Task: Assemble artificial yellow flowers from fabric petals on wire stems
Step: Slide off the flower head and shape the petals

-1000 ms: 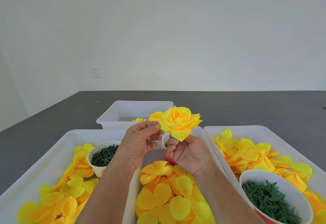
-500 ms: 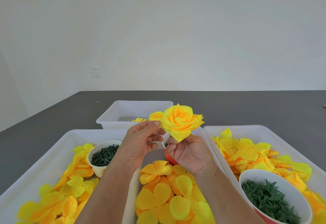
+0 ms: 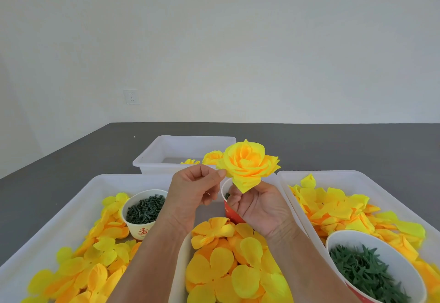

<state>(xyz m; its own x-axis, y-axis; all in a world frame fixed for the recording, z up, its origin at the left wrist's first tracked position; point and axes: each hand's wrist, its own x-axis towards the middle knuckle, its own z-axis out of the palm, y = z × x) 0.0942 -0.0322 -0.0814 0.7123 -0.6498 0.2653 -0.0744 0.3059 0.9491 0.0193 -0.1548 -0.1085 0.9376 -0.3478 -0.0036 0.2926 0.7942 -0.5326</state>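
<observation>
The flower (image 3: 248, 163) is held up over the middle tray (image 3: 177, 276), above the heaps of loose petals (image 3: 228, 269), and it looks all but built. The right hand (image 3: 259, 209) grips it from beneath, fingers curled round the base; the stem itself is hidden, so I cannot tell how it is seated. The left hand (image 3: 192, 190) pinches the edge of an outer petal between thumb and forefinger, the other fingers curled in. To finish well, I would keep the lower grip firm and tease each outer petal outward gently, turning the bloom so the layers spread evenly; a hard tug might pull fabric off its centre.

A dark grey table (image 3: 333, 150) carries white trays: one left (image 3: 71, 207), one right (image 3: 357, 176), both strewn with petals, and a far bin (image 3: 152, 157) holding two finished blooms. Cups of green parts stand left (image 3: 142, 209) and near right (image 3: 373, 269). A plain pale wall (image 3: 238, 40) stands behind, with a socket (image 3: 131, 97) low on it.
</observation>
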